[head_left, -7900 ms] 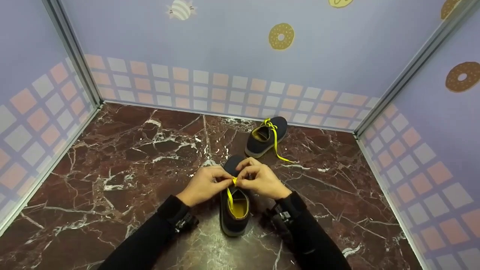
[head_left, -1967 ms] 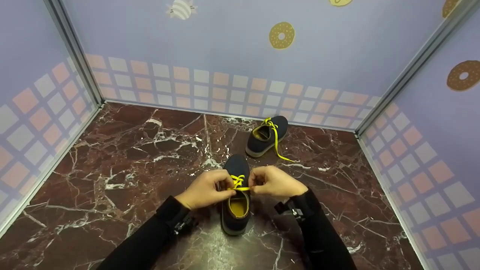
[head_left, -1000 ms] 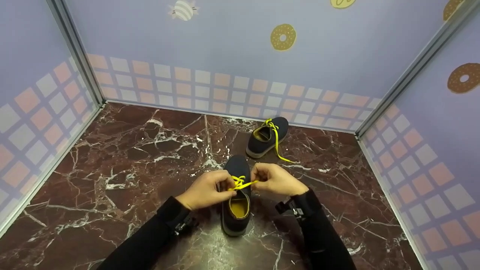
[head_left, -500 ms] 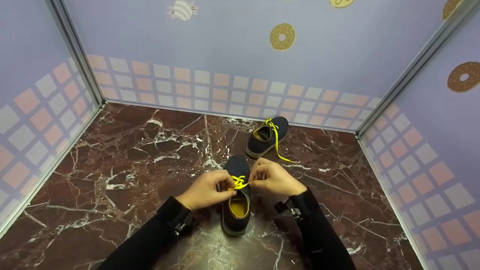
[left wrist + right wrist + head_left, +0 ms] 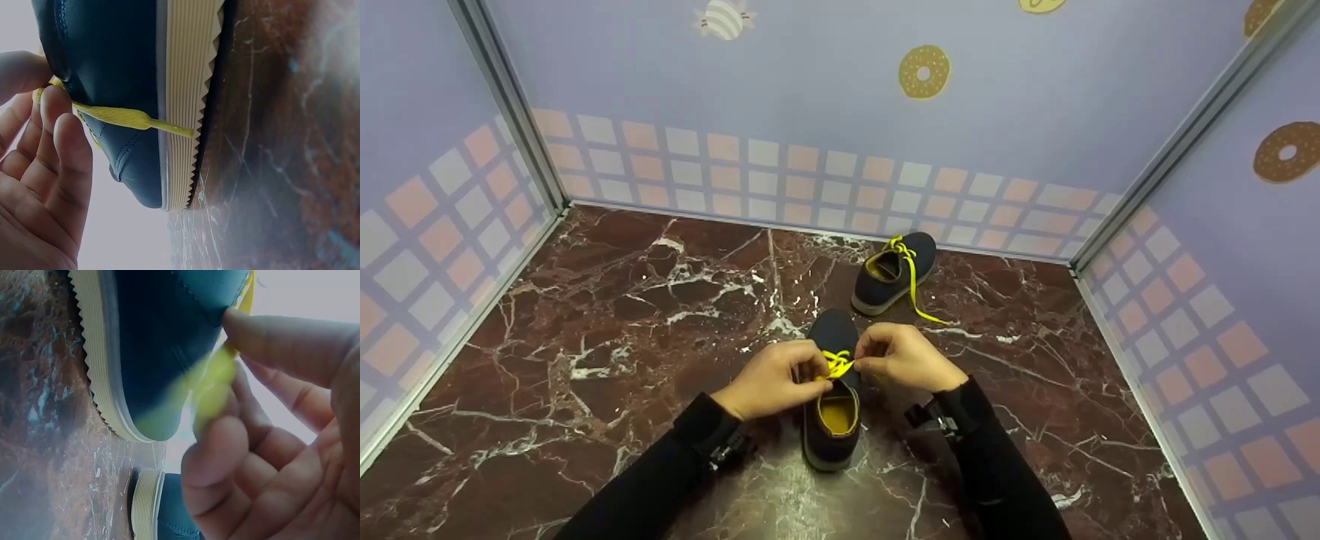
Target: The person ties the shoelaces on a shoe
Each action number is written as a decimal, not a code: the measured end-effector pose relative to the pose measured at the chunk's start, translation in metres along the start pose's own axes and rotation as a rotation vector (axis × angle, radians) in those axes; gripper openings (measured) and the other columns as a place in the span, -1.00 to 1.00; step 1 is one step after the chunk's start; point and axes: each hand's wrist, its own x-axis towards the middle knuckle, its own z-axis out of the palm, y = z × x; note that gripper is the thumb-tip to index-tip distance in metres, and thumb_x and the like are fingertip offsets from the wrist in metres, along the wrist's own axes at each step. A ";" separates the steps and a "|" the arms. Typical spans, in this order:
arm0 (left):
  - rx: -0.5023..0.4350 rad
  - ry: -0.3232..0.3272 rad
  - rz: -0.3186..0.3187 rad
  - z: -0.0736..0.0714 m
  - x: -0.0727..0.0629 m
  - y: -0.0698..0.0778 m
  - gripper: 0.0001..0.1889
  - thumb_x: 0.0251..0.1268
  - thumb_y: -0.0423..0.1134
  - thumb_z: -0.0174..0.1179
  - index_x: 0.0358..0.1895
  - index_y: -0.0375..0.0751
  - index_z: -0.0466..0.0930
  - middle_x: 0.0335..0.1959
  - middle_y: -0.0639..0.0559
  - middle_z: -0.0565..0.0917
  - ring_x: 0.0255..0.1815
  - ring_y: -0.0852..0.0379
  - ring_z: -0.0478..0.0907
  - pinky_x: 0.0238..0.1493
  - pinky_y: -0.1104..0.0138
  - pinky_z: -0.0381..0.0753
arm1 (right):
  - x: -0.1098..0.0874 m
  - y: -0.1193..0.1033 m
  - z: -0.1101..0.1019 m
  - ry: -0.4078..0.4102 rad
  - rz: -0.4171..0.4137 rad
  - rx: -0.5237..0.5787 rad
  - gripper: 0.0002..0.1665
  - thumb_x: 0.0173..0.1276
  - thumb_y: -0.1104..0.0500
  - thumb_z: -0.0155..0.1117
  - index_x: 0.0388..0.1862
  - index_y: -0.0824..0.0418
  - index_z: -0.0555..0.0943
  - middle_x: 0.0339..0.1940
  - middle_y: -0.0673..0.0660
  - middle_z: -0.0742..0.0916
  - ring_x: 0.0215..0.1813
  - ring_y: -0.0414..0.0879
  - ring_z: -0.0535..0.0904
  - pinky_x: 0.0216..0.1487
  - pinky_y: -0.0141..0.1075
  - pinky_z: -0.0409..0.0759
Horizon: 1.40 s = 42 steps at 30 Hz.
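Note:
A dark shoe [image 5: 832, 328] with a yellow lining stands on the floor, toe pointing away, between both hands. At its left side my left hand [image 5: 771, 377] pinches the yellow shoelace [image 5: 838, 364] between thumb and forefinger. A loose lace end hangs from those fingertips down the shoe's side in the left wrist view. My right hand [image 5: 913, 358] is at the shoe's right side, thumb and fingers curled around another stretch of the lace. That stretch looks blurred in the right wrist view, and its far end is hidden by the fingers.
A second dark shoe [image 5: 877, 289] stands farther back to the right, near the back wall [image 5: 720, 90], its yellow lace [image 5: 915, 289] trailing onto the marbled floor [image 5: 660, 315]. Side walls [image 5: 1222, 262] rise left and right.
Earlier the hands met over the lacing; they then moved apart, with lace stretched to the right hand. Since then the right hand has shifted back toward the lacing; the left has stayed put.

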 end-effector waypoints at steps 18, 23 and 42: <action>-0.016 -0.003 -0.013 0.000 0.000 0.001 -0.84 0.32 -0.33 0.58 -0.19 -0.12 0.75 -0.28 0.10 0.72 -0.32 0.11 0.65 -0.25 0.28 0.69 | 0.001 0.002 0.002 -0.023 0.019 -0.026 -0.91 0.55 0.30 0.48 -0.14 0.12 0.73 -0.32 -0.05 0.77 -0.34 -0.20 0.63 -0.28 -0.35 0.59; -0.024 0.003 -0.002 0.001 0.000 -0.001 -0.85 0.32 -0.33 0.58 -0.20 -0.13 0.76 -0.29 0.09 0.72 -0.34 0.09 0.64 -0.28 0.29 0.68 | 0.001 0.001 0.003 -0.043 0.006 0.025 -0.88 0.51 0.39 0.42 -0.12 0.19 0.77 -0.34 0.11 0.79 -0.38 -0.19 0.62 -0.33 -0.38 0.57; -0.024 -0.014 -0.035 0.000 0.000 0.001 -0.86 0.34 -0.31 0.57 -0.20 -0.11 0.75 -0.29 0.12 0.72 -0.31 0.17 0.62 -0.23 0.33 0.68 | 0.002 -0.005 0.004 0.007 0.050 -0.042 -0.87 0.60 0.28 0.38 -0.07 0.14 0.84 -0.28 0.02 0.83 -0.37 -0.24 0.60 -0.30 -0.38 0.56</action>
